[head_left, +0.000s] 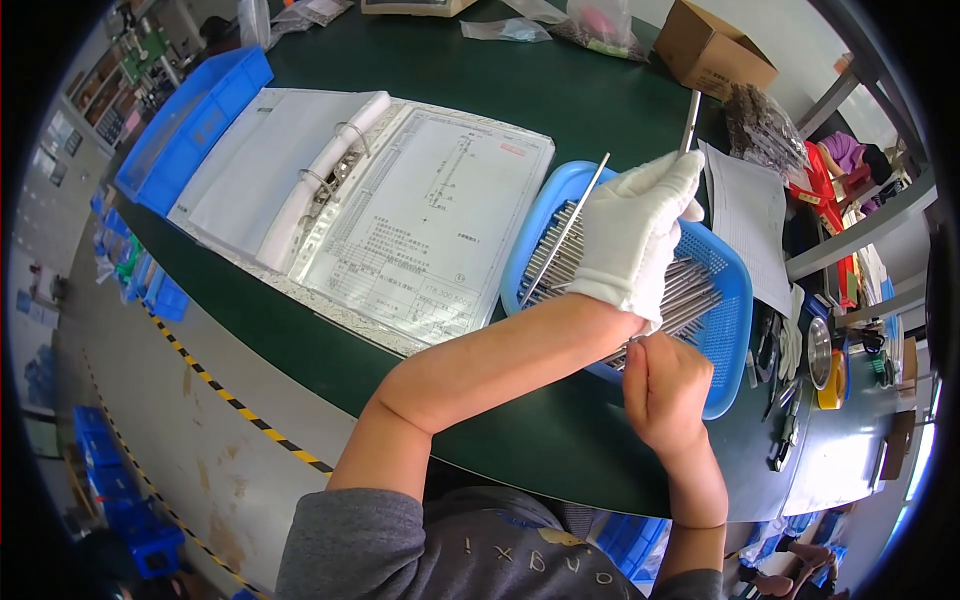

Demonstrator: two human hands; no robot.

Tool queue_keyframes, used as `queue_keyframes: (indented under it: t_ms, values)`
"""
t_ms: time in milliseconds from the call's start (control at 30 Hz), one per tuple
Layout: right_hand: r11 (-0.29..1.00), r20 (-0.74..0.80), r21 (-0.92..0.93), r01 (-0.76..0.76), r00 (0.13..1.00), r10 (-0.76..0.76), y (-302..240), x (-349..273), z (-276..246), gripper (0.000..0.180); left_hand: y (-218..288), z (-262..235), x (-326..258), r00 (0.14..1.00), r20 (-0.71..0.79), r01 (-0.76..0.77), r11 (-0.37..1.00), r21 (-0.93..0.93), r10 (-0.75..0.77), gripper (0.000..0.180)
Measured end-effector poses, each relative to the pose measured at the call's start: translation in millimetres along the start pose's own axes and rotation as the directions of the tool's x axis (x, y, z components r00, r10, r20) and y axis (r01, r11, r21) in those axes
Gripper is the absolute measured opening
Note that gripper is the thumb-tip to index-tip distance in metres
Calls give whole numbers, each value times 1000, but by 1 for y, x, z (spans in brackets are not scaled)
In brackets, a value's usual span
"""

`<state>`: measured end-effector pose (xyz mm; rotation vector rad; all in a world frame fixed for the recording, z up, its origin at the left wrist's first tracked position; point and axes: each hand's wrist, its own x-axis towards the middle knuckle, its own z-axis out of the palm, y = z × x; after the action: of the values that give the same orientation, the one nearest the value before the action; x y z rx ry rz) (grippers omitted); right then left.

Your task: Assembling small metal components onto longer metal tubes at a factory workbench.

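My left hand, in a white glove, is closed above a blue perforated basket. A slim metal rod sticks up from its far side, with the lower part hidden by the glove. My bare right hand is closed by the glove's cuff, over the basket's near rim. Its fingertips meet the cuff edge, and what they pinch is hidden. Many thin metal rods lie in the basket. One longer-looking rod slants across its left side, its upper end over the far rim.
Left of the basket lies an open ring binder with a drawing, beside a blue bin. Printed sheets, a bag of dark parts and a cardboard box sit behind and right. Hand tools and a metal bowl lie further right.
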<state>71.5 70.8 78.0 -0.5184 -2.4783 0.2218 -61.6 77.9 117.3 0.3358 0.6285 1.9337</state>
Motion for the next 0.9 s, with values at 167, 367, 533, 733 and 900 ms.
queue_keyframes:
  t_ms: [167, 367, 533, 733, 900]
  values:
    - [1000, 3, 30, -5, 1000, 4, 1, -1, 1, 16, 2, 1, -2, 1000, -4, -1, 1000, -13, 1, 18]
    - [986, 14, 147, -82, 997, 81, 5, -2, 2, 16, 1, 1, -1, 1000, 3, -11, 1000, -29, 12, 18]
    - [995, -27, -97, 35, 999, -37, -4, -1, 7, 17, -2, 1, 0, 999, 3, -49, 999, -7, 49, 19]
    - [982, 10, 172, -82, 997, 81, 8, -3, 4, 15, 1, 1, -1, 999, 7, -46, 999, 0, 46, 19]
    - [984, 5, 164, -66, 998, 66, 8, -4, 6, 14, 0, 2, -1, 998, -9, -70, 998, 5, 70, 20]
